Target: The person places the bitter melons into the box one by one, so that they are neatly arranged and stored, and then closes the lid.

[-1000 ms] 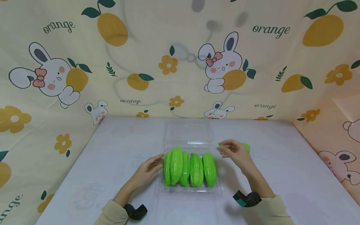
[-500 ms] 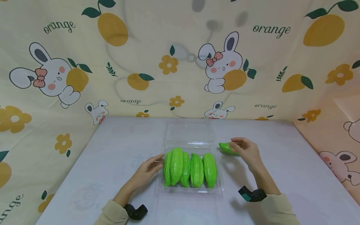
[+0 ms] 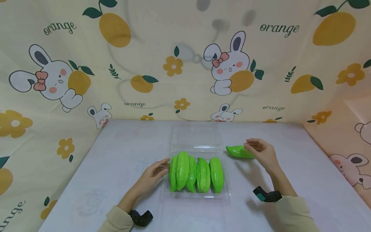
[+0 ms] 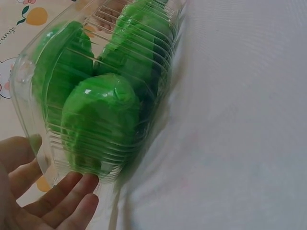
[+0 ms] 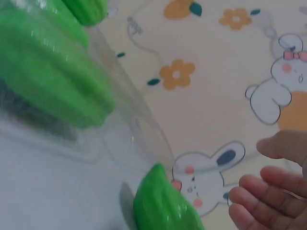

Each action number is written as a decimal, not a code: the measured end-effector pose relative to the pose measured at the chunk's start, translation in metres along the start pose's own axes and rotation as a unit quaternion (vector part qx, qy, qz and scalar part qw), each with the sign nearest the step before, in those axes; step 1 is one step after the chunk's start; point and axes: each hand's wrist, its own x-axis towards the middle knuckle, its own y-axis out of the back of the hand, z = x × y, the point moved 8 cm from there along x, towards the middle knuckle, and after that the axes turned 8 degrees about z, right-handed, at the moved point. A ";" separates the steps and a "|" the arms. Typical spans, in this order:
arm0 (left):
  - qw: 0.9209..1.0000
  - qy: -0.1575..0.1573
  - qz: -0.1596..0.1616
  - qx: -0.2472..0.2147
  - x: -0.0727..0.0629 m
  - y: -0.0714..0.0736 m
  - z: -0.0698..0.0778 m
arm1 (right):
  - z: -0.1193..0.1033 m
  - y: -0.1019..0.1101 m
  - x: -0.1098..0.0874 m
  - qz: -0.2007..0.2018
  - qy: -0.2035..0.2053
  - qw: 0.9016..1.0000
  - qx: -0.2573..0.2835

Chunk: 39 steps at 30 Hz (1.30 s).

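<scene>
My left hand (image 3: 150, 176) rests its fingertips against the left side of a clear plastic clamshell box (image 3: 197, 195), with fingers nearly straight at the rim and wall in the left wrist view. Several glossy green, ridged, long fruits (image 3: 204, 175) stand side by side in the box. Another such fruit (image 3: 237, 151) lies on the table to the right of the box, its pointed end toward the box. My right hand (image 3: 262, 153) is beside that fruit, covering its right end in the head view. In the right wrist view, loosely bent fingers (image 5: 268, 201) show apart from it, holding nothing.
The box's transparent lid (image 3: 195, 137) lies folded back behind it. White table (image 3: 130, 138) surrounds the box and meets a cloth wall (image 3: 191, 80) printed with rabbits and oranges at the back and sides. Each wrist wears a black device (image 3: 141, 218).
My right hand has let go of the green fruit, leaving it on the table, and has drawn off to the right. The left hand has stayed at the box's left side.
</scene>
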 end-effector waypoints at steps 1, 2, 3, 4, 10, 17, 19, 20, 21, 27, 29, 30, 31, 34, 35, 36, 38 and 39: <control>1.000 0.000 0.001 -0.001 0.000 0.000 0.000 | 0.001 0.001 0.001 0.000 0.010 1.000 -0.002; 1.000 0.000 0.002 -0.001 0.000 0.000 0.000 | 0.001 0.002 0.001 0.001 0.019 1.000 -0.004; 1.000 0.000 0.003 -0.001 0.000 0.000 0.000 | 0.002 0.002 0.002 0.002 0.026 1.000 -0.003; 1.000 0.001 0.004 -0.002 0.000 0.000 0.000 | 0.003 0.003 0.003 0.004 0.033 0.999 -0.003; 1.000 -0.001 0.005 -0.001 0.000 0.000 0.000 | 0.016 0.008 0.006 0.018 0.033 0.999 -0.025; 1.000 0.001 0.003 0.000 -0.001 0.000 -0.002 | 0.025 0.010 0.007 0.018 0.040 0.998 -0.042; 1.000 0.002 0.002 -0.001 -0.001 0.000 -0.002 | 0.027 0.010 0.007 0.015 0.037 0.998 -0.055; 1.000 0.002 0.002 -0.001 -0.001 0.000 -0.002 | 0.029 0.010 0.007 0.012 0.033 0.998 -0.059; 1.000 0.001 0.002 -0.001 -0.001 0.000 -0.003 | 0.031 0.010 0.007 0.007 0.028 0.998 -0.061; 1.000 -0.004 0.002 -0.001 0.000 -0.001 -0.003 | 0.042 0.007 0.008 -0.025 -0.012 0.998 -0.058; 1.000 -0.004 0.002 0.000 0.000 -0.001 -0.003 | 0.046 0.006 0.008 -0.031 -0.019 0.997 -0.064; 1.000 -0.003 0.001 0.001 0.000 -0.001 -0.003 | 0.048 0.005 0.009 -0.032 -0.022 0.997 -0.066; 1.000 -0.002 0.001 0.002 0.000 0.000 -0.003 | 0.050 0.005 0.009 -0.033 -0.024 0.997 -0.067; 1.000 0.001 0.001 0.004 0.000 0.000 -0.003 | 0.054 0.003 0.010 -0.033 -0.025 0.997 -0.067; 1.000 0.001 0.001 0.004 0.000 0.000 -0.003 | 0.055 0.003 0.010 -0.034 -0.026 0.997 -0.066; 1.000 0.001 0.001 0.004 0.000 0.000 -0.003 | 0.056 0.002 0.010 -0.035 -0.028 0.997 -0.066; 1.000 -0.001 0.001 0.003 0.000 0.000 -0.003 | 0.058 0.001 0.011 -0.039 -0.033 0.997 -0.065; 1.000 -0.001 0.000 0.002 0.000 0.000 -0.003 | 0.060 0.000 0.011 -0.044 -0.038 0.996 -0.065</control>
